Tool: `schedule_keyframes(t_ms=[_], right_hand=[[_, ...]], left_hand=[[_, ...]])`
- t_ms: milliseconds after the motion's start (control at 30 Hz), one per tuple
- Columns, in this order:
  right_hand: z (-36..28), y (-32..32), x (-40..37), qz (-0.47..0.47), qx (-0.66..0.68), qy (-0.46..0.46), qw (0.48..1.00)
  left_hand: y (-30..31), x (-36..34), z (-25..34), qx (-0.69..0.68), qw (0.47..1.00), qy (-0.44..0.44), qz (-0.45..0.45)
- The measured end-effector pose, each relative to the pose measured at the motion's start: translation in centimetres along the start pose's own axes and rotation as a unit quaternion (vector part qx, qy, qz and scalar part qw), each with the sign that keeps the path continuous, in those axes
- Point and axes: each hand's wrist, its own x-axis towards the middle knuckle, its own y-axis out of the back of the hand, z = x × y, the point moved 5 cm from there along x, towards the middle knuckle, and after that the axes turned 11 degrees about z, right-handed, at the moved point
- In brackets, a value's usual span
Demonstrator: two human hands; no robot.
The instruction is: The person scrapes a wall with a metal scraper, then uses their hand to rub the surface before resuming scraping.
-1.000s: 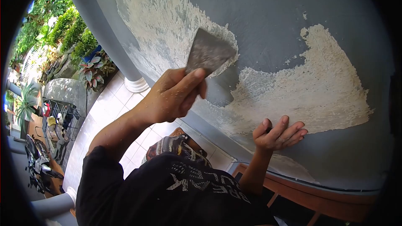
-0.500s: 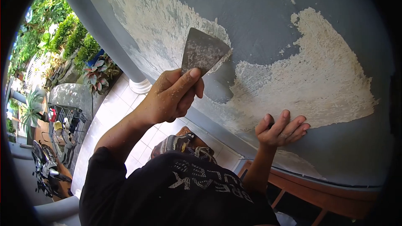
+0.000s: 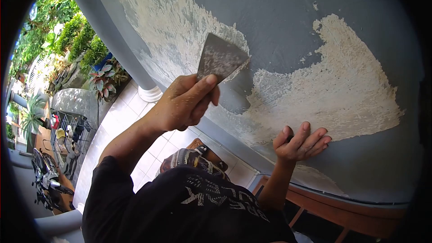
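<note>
My left hand (image 3: pixel 184 103) is shut on a metal scraper (image 3: pixel 220 58). Its wide, plaster-speckled blade lies against the grey painted wall (image 3: pixel 279 13) at the edge of a scraped pale patch (image 3: pixel 171 22). My right hand (image 3: pixel 300 143) rests on the wall lower right with its fingers spread, holding nothing, just under a second large bare patch (image 3: pixel 342 90). A narrow tongue of grey paint (image 3: pixel 234 96) remains between the two patches, just below the blade.
A grey round column (image 3: pixel 112 31) with a white base (image 3: pixel 150 93) stands to the left on a white tiled floor (image 3: pixel 121 108). Beyond are potted plants (image 3: pixel 101 78), a wire rack (image 3: pixel 65 130) and a motorcycle (image 3: pixel 45 184). A wooden frame (image 3: pixel 342 209) runs below the wall.
The scraper blade shifted slightly left along the paint edge and then back a little down and right. My right hand stayed on the wall in about the same place.
</note>
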Motion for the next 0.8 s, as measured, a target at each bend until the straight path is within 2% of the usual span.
schedule_keyframes(t_ms=[133,267,400,500,633,800], right_hand=[[0.1,0.1,0.0,0.0,0.003,0.009,1.0],[0.1,0.0,0.0,-0.003,0.003,0.002,1.0],[-0.2,0.2,0.0,-0.008,0.005,0.0,1.0],[-0.1,0.2,0.3,-0.007,0.0,0.021,1.0],[-0.1,0.1,0.3,0.003,-0.004,0.03,1.0],[0.0,0.1,-0.5,0.001,0.0,0.005,1.0]], left_hand=[[0.1,0.0,-0.3,-0.001,1.0,-0.01,0.005],[1.5,0.1,-1.9,-0.038,0.998,0.044,0.01],[-0.8,0.2,1.9,0.016,0.999,-0.032,-0.022],[-0.7,0.7,1.2,0.008,0.999,-0.047,-0.026],[0.4,-0.1,-1.0,-0.025,0.999,0.027,0.004],[0.4,0.0,0.1,-0.018,0.999,0.027,-0.011]])
